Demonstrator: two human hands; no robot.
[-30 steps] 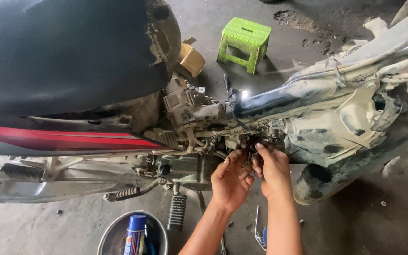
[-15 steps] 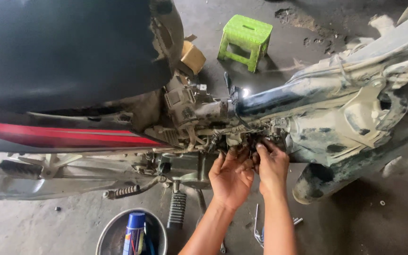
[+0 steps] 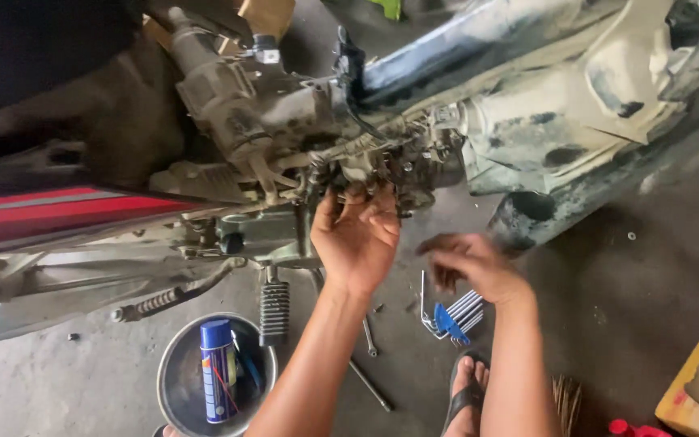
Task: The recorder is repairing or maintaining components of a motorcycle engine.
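Beneath a stripped motorcycle on a workshop floor: left hand (image 3: 357,239) raised palm-up, fingers curled against the underside of the grimy carburetor (image 3: 382,166), seemingly cupping it for support, though whether anything is gripped cannot be told. Right hand (image 3: 471,263) lower and to the right, blurred, fingers loosely bent, holding nothing visible, apart from the carburetor and just above a blue hex-key set (image 3: 451,316) on the concrete. Near the left forearm, a footpeg (image 3: 274,311) and a metal bowl (image 3: 173,380) with a blue spray can (image 3: 218,368), kept within reach.
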